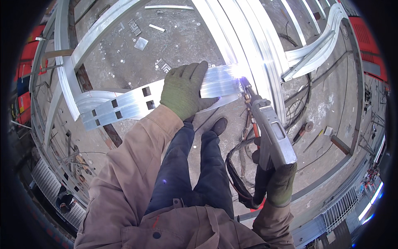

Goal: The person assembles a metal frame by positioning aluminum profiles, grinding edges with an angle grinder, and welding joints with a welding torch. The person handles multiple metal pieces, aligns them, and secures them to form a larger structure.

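Observation:
My left hand point(182, 91), in a green work glove, grips a flat ribbed aluminium bar point(134, 99) across its width, thumb at the near edge and fingers toward the far one. Pairs of square holes run along the bar's left part. Its right end meets a wide ribbed metal beam point(259, 54). In my gloved right hand point(281, 184) is a welding gun point(271, 135), its nozzle pointing at that joint. A bright bluish-white arc glows there and washes out detail. Part of the right hand's fingers is hidden behind the gun.
Black cables point(234, 178) hang from the gun and trail over the floor. A curved metal frame point(99, 37) stands left; more curved rails point(315, 52) lie right. An angle grinder point(305, 128) rests on the floor at right. Metal offcuts point(141, 43) are scattered ahead.

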Demonstrator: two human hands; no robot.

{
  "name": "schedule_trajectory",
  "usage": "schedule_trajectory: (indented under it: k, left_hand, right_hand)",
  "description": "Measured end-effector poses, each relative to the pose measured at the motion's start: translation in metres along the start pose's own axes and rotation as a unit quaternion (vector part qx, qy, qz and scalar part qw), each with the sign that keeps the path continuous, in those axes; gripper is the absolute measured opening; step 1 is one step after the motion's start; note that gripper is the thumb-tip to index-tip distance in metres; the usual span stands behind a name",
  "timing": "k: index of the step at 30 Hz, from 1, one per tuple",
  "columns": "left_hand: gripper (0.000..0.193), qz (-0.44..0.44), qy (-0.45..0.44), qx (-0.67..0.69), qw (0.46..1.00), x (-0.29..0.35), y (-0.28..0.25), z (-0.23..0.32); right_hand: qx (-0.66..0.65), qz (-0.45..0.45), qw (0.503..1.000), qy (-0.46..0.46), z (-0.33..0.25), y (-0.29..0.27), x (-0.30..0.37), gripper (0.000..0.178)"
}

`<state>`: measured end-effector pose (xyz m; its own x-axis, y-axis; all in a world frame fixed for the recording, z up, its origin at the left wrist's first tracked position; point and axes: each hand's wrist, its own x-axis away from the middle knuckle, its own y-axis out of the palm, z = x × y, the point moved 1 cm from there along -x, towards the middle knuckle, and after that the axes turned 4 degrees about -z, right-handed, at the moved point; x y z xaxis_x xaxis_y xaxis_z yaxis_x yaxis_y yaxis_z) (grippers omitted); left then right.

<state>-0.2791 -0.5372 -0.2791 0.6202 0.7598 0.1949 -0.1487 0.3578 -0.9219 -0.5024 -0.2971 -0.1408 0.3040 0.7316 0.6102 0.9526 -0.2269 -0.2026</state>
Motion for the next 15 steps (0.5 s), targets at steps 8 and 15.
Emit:
schedule_trajectory:
  k: [8, 15]
  left_hand:
    - [0.111, 0.012, 0.012, 0.005, 1.0, 0.0, 0.007, -0.005]
    - [0.112, 0.01, 0.016, 0.011, 1.0, -0.001, 0.005, -0.004]
  right_hand:
    - [-0.048, 0.023, 0.997, 0.053, -0.006, 0.001, 0.017, 0.137]
    - [-0.046, 0.024, 0.996, 0.075, -0.01, -0.001, 0.016, 0.144]
